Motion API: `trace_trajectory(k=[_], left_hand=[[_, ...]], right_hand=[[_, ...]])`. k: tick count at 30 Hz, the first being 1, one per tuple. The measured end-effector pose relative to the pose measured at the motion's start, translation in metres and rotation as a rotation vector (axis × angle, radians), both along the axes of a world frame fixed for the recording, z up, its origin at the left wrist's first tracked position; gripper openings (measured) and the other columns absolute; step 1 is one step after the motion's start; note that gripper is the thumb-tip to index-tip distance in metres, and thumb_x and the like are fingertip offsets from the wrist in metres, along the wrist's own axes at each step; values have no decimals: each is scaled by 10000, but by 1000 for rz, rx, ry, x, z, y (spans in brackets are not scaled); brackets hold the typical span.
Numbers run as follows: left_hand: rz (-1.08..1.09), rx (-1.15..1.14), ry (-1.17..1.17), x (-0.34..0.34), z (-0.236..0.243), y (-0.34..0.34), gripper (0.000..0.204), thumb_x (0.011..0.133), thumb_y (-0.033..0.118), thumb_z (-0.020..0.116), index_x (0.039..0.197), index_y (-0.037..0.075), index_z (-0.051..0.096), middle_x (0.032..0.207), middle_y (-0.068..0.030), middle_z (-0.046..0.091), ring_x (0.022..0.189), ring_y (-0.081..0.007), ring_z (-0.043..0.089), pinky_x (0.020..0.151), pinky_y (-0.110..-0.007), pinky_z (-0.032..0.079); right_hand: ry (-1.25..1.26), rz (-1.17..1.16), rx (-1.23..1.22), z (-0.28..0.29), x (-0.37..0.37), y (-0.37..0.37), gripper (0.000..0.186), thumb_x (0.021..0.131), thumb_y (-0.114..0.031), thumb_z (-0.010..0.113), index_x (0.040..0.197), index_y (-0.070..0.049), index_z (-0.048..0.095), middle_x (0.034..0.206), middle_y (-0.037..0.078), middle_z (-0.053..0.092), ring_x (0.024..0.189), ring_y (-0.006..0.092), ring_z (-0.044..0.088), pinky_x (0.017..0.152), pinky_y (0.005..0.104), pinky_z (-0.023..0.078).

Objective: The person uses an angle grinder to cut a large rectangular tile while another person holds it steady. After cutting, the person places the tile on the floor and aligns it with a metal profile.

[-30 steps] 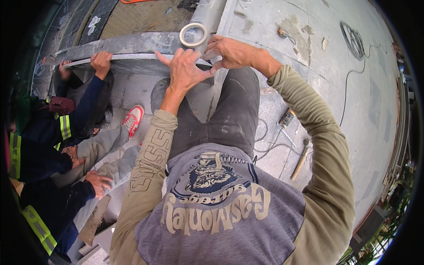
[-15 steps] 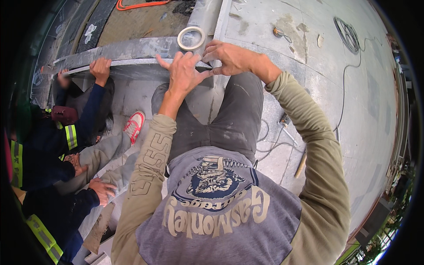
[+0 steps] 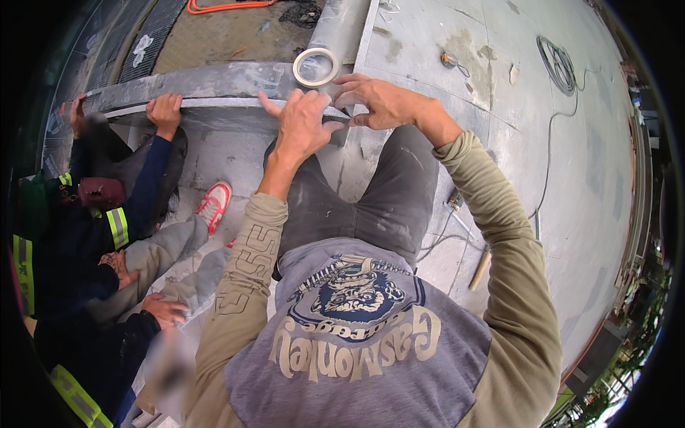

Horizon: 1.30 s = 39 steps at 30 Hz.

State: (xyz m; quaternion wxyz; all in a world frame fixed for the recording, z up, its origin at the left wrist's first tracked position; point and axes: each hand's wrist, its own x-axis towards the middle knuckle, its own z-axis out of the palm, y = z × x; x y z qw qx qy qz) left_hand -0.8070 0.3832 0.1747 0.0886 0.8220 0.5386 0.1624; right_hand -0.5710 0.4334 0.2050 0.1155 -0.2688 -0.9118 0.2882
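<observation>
My left hand rests over the front edge of a grey ledge, its thumb and little finger spread away from the others. Opposite it, my right hand is at the ledge's corner with thumb and bent fingers apart, and I see nothing held in it. A gap separates my two thumbs; a small dark piece shows at the corner between the hands. Just beyond my fingers, a roll of pale tape lies flat on the ledge. A thin white strip runs along the ledge's edge.
At left, a co-worker's hand grips the same edge; other people in dark sleeves with reflective bands sit close by. A coiled black cable, a tape measure-like object and a wooden handle lie on the right. An orange hose lies far off.
My thumbs, which nearly met at the corner, have drawn apart, and my right-hand fingers have opened. A co-worker's far-left hand has moved up to the ledge's end. The view has shifted slightly.
</observation>
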Motion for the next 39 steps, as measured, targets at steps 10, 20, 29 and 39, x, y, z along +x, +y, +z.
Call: trace_trajectory(k=[10, 20, 29, 39], left_hand=[[-9, -39, -264, -7, 3, -2, 869, 735, 19, 701, 1575, 161, 533, 1358, -33, 695, 1320, -254, 621, 1192, -835, -15], [373, 337, -670, -46, -20, -30, 812, 856, 55, 714, 1607, -3, 409, 1538, -252, 533, 1421, -428, 538, 1285, -571, 295], [580, -515, -1519, -14, -53, -23, 1249, 987, 298, 860, 1724, 6, -106, 1732, -229, 221, 1524, -368, 428, 1138, -572, 539], [529, -526, -1487, -14, -46, -24, 945, 1031, 228, 805, 1686, 16, 157, 1604, -153, 427, 1420, -302, 537, 1179, -572, 531]], right_hand=[[212, -488, 66, -11, -6, -54, 984, 770, -190, 882, 1659, -179, 460, 1737, 172, 355, 1601, 455, 344, 1280, 548, 385], [294, -608, 144, -50, -37, -61, 849, 866, -396, 910, 1573, -69, 572, 1717, 179, 443, 1649, 459, 257, 1304, 555, 333], [388, -646, 37, -35, -31, -72, 901, 875, -171, 892, 1664, -171, 457, 1768, 166, 348, 1606, 409, 372, 1151, 495, 535], [661, -1637, -331, -113, 121, -147, 276, 996, -123, 737, 1252, -36, 790, 1096, 148, 799, 901, 187, 767, 746, 331, 635]])
